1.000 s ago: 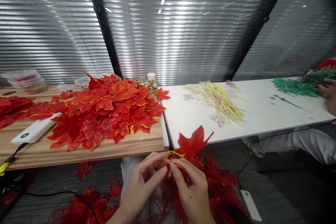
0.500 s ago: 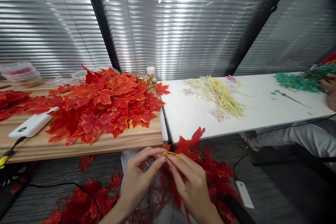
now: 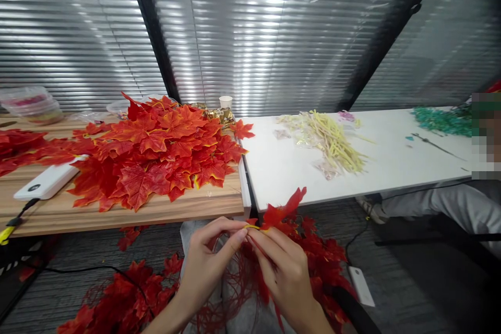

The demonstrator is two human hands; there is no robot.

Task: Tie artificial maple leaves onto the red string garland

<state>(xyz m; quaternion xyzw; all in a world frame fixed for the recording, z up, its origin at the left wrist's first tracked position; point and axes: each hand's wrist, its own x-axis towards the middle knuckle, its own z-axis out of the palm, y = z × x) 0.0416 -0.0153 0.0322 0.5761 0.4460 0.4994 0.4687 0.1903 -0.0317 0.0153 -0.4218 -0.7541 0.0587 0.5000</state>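
Observation:
Over my lap, my left hand (image 3: 213,255) and my right hand (image 3: 279,266) meet at the fingertips. Between them runs a short yellow stem (image 3: 252,227), pinched at its left end by my left thumb and index finger. My right fingers close on the other end, where a red artificial maple leaf (image 3: 282,213) stands up behind the hand. Thin red string (image 3: 237,287) hangs in loose tangles below my hands. More red leaves (image 3: 323,261) lie bunched to the right of my right hand. What my right fingertips press on is partly hidden.
A big heap of red maple leaves (image 3: 156,151) covers the wooden table (image 3: 219,203), beside a white power bank (image 3: 49,180). The white table (image 3: 274,177) holds pale yellow strips (image 3: 334,141) and green tinsel (image 3: 442,120). A co-worker's leg (image 3: 442,209) shows at right.
Both hands stay almost in place. The yellow stem looks flatter and less of it shows between my fingertips. The view has shifted slightly.

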